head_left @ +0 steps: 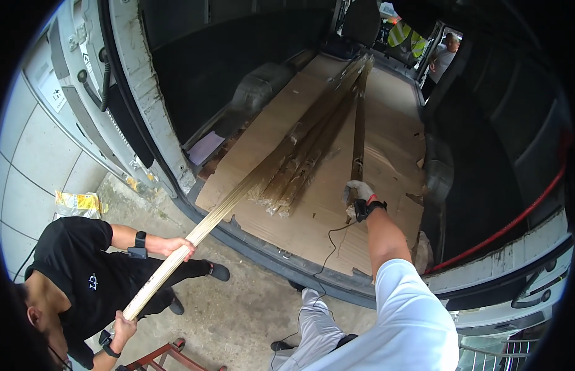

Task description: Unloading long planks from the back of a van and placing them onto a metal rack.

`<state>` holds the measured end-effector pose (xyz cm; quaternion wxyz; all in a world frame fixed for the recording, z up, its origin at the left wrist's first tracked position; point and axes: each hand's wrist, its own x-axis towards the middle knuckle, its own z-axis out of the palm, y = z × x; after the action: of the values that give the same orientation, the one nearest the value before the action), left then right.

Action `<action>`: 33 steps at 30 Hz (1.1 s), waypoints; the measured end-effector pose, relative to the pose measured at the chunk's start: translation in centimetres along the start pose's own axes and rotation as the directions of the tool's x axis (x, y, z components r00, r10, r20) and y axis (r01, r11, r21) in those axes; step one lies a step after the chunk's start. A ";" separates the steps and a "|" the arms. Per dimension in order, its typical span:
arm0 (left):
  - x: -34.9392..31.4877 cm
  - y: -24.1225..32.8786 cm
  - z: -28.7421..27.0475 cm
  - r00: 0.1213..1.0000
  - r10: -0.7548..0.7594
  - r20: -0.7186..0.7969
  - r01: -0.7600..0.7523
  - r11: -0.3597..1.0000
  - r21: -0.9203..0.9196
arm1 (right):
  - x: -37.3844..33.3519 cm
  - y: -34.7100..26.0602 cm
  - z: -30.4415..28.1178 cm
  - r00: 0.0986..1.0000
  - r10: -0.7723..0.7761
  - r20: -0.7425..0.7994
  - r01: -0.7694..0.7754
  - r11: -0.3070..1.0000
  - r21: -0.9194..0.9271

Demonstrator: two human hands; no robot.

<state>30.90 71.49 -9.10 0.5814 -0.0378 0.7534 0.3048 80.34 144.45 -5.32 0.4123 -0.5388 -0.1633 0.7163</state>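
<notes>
The right hand [360, 193], gloved, is gripping the near end of a single brown bundle [359, 133] over the right half of a cardboard sheet [389, 161] lining the van floor. Wrapped bundles [306, 170] are lying left of it, stretching toward the cardboard's far edge. Beyond its near-left edge, a co-worker in black [61, 263] is holding long pale strips [197, 235] with both hands [178, 247], which are slanting up into the van.

Wide fisheye view from the wearer's head, tilted down and forward into an open van [136, 68], white sleeve [411, 315] close below, concrete ground [247, 309] lower left
</notes>
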 end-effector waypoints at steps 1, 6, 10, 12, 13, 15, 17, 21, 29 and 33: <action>0.7 0.6 0.2 0.995 0.086 0.047 -0.088 0.996 0.033 | -0.6 -0.1 -0.9 0.998 -0.009 -0.056 0.012 0.999 0.037; 3.5 9.9 6.8 0.994 0.096 0.054 -0.106 0.963 0.249 | -1.9 2.8 -7.1 0.995 0.101 -0.022 -0.101 0.995 -0.006; 1.8 21.4 15.9 0.899 0.306 0.314 -0.417 0.817 0.397 | -1.8 11.3 -11.3 0.992 0.081 -0.098 -0.100 0.975 -0.200; 0.8 26.1 20.4 0.867 0.317 0.384 -0.470 0.776 0.420 | -1.8 16.0 -12.3 0.999 -0.026 -0.025 0.020 0.975 -0.219; 0.5 28.0 22.3 0.838 0.307 0.451 -0.502 0.756 0.420 | -2.3 18.2 -12.4 0.993 0.067 -0.093 -0.080 0.988 -0.135; 0.9 31.5 26.2 0.797 0.291 0.529 -0.572 0.644 0.508 | -2.9 20.4 -12.0 0.983 0.183 -0.028 -0.181 0.982 0.062; 1.5 33.1 30.2 0.771 0.243 0.589 -0.594 0.610 0.525 | -6.3 21.8 -11.7 0.943 0.312 -0.118 -0.297 0.946 0.130; 2.5 35.5 41.8 0.671 0.237 0.703 -0.719 0.441 0.537 | -12.4 20.5 -7.9 0.965 0.262 0.010 -0.253 0.920 0.298; 0.6 31.6 52.5 0.725 -0.137 0.675 -0.482 0.599 0.639 | -23.2 28.8 -1.2 0.945 0.325 0.044 -0.327 0.923 0.205; 2.6 27.9 45.5 0.759 -0.022 0.650 -0.594 0.386 0.706 | -26.4 36.3 4.1 0.992 0.102 -0.069 -0.114 0.972 -0.205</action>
<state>57.37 117.77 -6.17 0.6381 0.5026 0.5819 -0.0387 63.68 103.01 -11.60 0.3184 -0.6076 -0.1961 0.7007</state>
